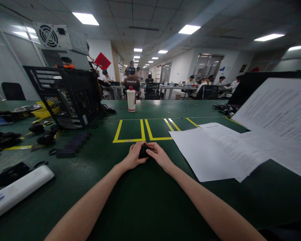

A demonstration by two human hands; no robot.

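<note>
A small black object [143,152] is between my two hands at the middle of the green table [145,194], just in front of the yellow tape marks. My left hand [133,158] is closed round its left side, thumb low and fingers over the top. From the right, my right hand [161,157] grips it with thumb and fingertips. The fingers cover much of the object, so its exact kind does not show.
An open black computer case [72,97] with power supplies on top stands at the left. Nearby lie black cables [47,136] and a white bar [22,190]. Printed sheets [215,150] spread at the right. A white bottle [131,99] stands behind the yellow tape [129,141]. People sit farther back.
</note>
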